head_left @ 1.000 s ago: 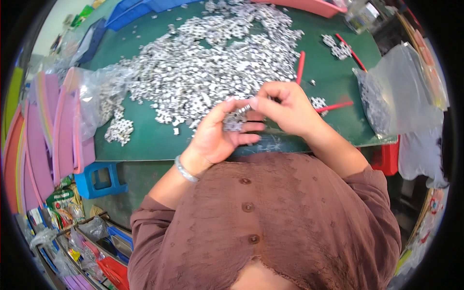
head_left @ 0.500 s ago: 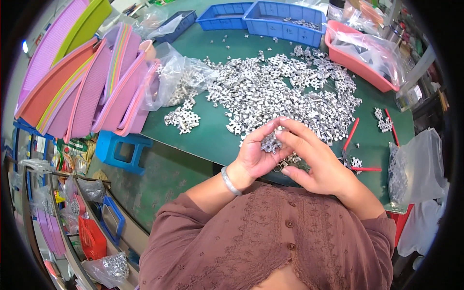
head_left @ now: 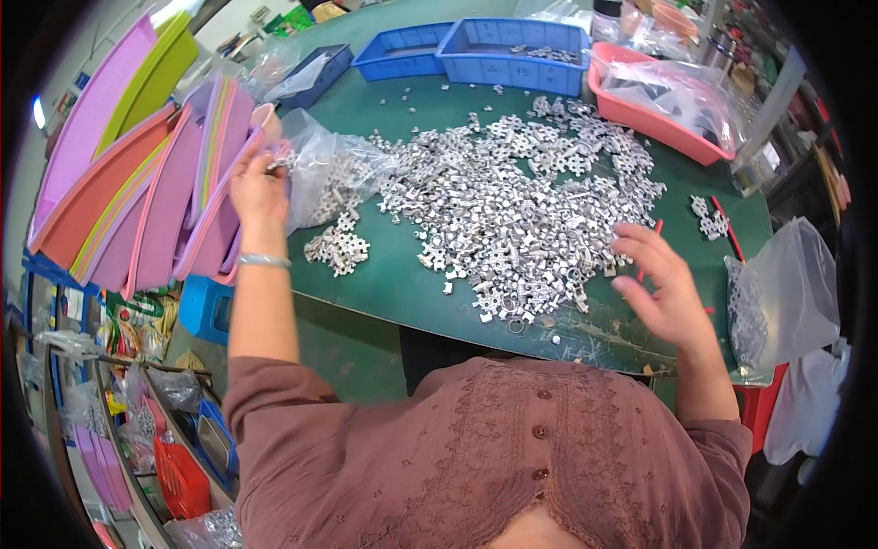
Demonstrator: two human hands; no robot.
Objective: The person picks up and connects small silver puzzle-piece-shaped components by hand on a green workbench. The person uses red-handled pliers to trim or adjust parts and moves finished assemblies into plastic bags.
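In the head view, small silver metal pieces (head_left: 547,220) lay heaped from the middle of the counter (head_left: 393,284) toward its near edge; they looked light, hard and slippery, best pinched by their sides. The right hand (head_left: 660,285), near the right edge, had loose, empty fingers. By the left edge, the left hand (head_left: 259,188) partly hid a tiny grey bit (head_left: 274,168), so I couldn't tell if its fingers gripped it.

Probably blue stool (head_left: 195,306), partly hidden; red basket (head_left: 183,480) below.
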